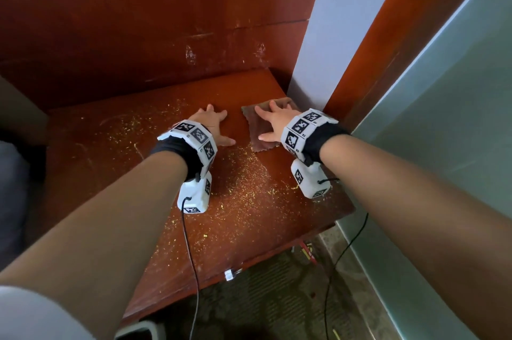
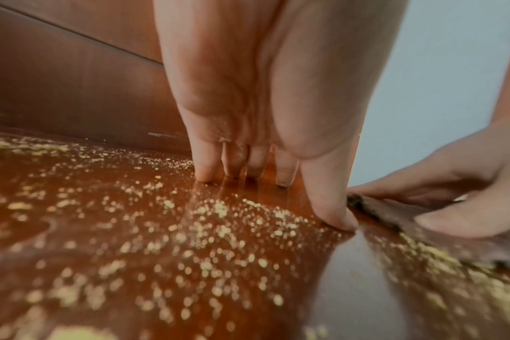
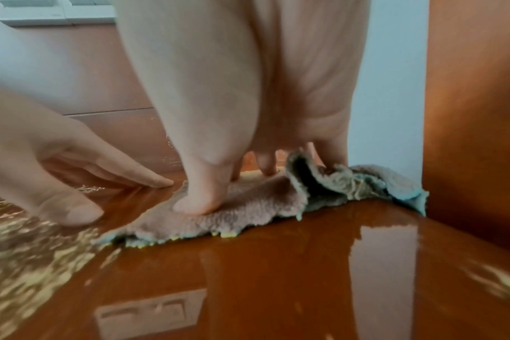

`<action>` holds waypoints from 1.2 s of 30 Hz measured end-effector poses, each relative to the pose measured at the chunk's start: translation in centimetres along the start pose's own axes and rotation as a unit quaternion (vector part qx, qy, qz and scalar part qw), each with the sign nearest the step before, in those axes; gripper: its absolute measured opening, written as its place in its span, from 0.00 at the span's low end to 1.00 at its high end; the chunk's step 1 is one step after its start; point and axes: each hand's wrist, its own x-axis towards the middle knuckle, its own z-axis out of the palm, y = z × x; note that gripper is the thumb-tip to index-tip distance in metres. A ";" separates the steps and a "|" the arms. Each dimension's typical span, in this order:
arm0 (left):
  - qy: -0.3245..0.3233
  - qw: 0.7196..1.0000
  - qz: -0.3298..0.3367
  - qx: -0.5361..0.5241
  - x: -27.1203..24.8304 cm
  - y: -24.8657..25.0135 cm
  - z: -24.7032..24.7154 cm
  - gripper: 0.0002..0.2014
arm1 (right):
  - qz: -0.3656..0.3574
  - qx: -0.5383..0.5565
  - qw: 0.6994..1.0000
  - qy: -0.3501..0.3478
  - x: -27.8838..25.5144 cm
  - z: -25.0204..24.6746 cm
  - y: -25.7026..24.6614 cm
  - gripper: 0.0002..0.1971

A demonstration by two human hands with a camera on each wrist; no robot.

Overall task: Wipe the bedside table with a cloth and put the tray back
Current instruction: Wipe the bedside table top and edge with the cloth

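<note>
head downward, wrists low, sharing tabletop (image 1: 249, 201)

Yellow crumbs (image 1: 243, 187) are lying scattered in a wide band across the wood, and in the left wrist view they are showing as blurred pale specks (image 2: 166, 230). A red-brown wooden panel (image 1: 138, 21) is standing upright at the back, scuffed with pale marks. A pale wall strip (image 1: 329, 21) is rising at the right corner, with a frosted glass pane (image 1: 443, 118) running beside it. Two black cables (image 1: 191, 256) are hanging down toward the patterned floor (image 1: 263, 298).
</note>
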 end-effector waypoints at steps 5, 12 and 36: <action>-0.003 1.000 0.007 -0.001 0.1 -0.4 0.0 0.43 | 0.004 -0.003 1.000 -0.005 1.5 -1.1 -0.4 0.39; 0.002 1.000 0.007 0.007 0.3 -0.3 -0.1 0.44 | -0.026 -0.001 1.000 -0.001 0.0 0.3 -0.3 0.37; 0.075 0.989 -0.073 -0.104 -7.9 -9.3 0.0 0.40 | -0.102 -0.039 0.994 0.012 -0.6 -0.1 -8.5 0.36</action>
